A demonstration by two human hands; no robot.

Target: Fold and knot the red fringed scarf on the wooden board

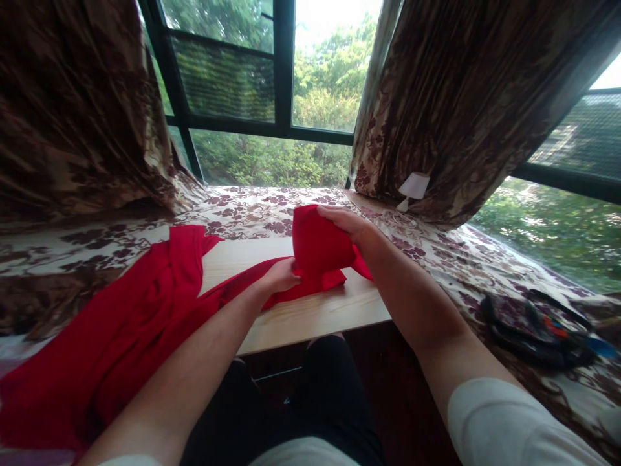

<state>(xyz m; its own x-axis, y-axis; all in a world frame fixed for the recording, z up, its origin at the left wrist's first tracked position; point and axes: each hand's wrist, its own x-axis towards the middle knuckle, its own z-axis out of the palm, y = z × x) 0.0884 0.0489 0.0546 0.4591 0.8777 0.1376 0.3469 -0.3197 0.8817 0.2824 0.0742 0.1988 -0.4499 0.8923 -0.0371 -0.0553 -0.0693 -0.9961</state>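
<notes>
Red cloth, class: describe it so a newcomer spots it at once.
Below the window is a pale wooden board. The red cloth spills leftward off it, one part held by the left hand and right hand. Unlike the flowered curtains, it is plain.

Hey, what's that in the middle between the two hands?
In the head view, red cloth lies between the left hand and the right hand, partly lifted.
</notes>
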